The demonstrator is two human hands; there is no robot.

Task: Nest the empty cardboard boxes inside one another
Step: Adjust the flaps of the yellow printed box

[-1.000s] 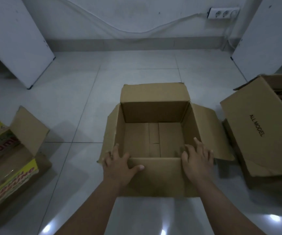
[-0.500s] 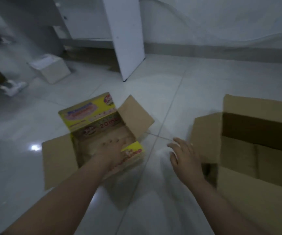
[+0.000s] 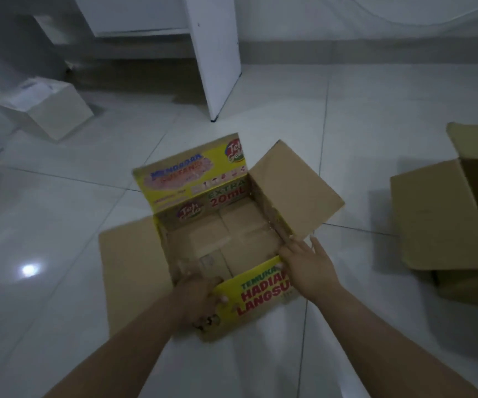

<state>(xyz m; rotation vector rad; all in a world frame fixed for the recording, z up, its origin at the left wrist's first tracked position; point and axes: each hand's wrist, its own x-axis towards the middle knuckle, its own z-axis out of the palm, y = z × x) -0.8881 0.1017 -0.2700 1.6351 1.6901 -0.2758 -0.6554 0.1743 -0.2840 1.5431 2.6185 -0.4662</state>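
An open yellow printed cardboard box (image 3: 223,239) sits on the floor in the middle, flaps spread, nothing inside. My left hand (image 3: 197,297) grips its near yellow flap at the left corner, fingers curled over the edge. My right hand (image 3: 309,265) holds the box's near right corner, thumb on the yellow flap. A larger plain brown box (image 3: 444,219) stands open at the right edge, partly cut off by the frame.
A small white box (image 3: 45,106) lies on the tiles at the far left. A white panel (image 3: 217,53) of a desk or cabinet stands behind the yellow box. Glossy white floor tiles (image 3: 45,225) surround everything.
I turned from the brown box to the yellow box on the left. Both hands left the brown box and now hold the yellow box's near edge.
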